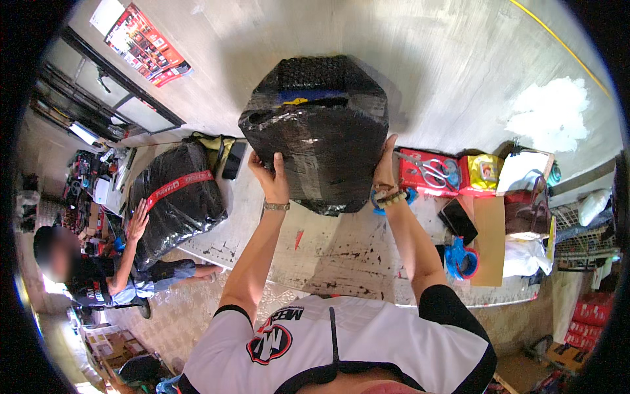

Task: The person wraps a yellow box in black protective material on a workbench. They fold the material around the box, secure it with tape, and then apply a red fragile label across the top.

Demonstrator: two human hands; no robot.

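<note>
Between my two hands a bulky parcel in black plastic wrap (pixel 320 143) is held up above the table, bubble wrap showing along its top edge and a blue and yellow patch below that. My left hand (pixel 270 177) grips its lower left side, with the thumb on the front face. On the right side, my right hand (pixel 386 165) presses against the parcel's edge. A second parcel in black wrap (pixel 182 197), with red fragile tape (pixel 179 187) across it, rests at the table's left end beside a dark phone (pixel 234 160).
Scissors (pixel 428 167) lie on a red box at the right, near a yellow pack (pixel 485 172). A phone (pixel 457 220), a blue tape dispenser (pixel 461 261) and a cardboard sheet (pixel 488 241) lie nearer. At far left, a seated person (pixel 93 276) touches the taped parcel.
</note>
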